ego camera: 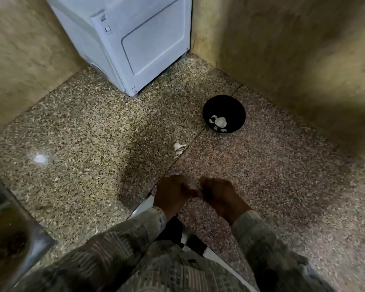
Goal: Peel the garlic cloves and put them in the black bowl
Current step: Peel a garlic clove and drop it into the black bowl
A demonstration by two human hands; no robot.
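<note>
A black bowl (224, 106) stands on the speckled counter to the right of centre, with several white garlic pieces (219, 122) inside. A few loose white garlic skins (179, 147) lie on the counter between the bowl and my hands. My left hand (173, 191) and my right hand (221, 194) are close together near the counter's front edge, fingers curled, fingertips meeting around something small. The thing between them is hidden and blurred, so I cannot make out a clove.
A white appliance (135, 39) stands at the back against the corner walls. A metal sink edge (13, 228) shows at the lower left. A bright reflection (39, 159) glints on the left of the granite counter (82, 133).
</note>
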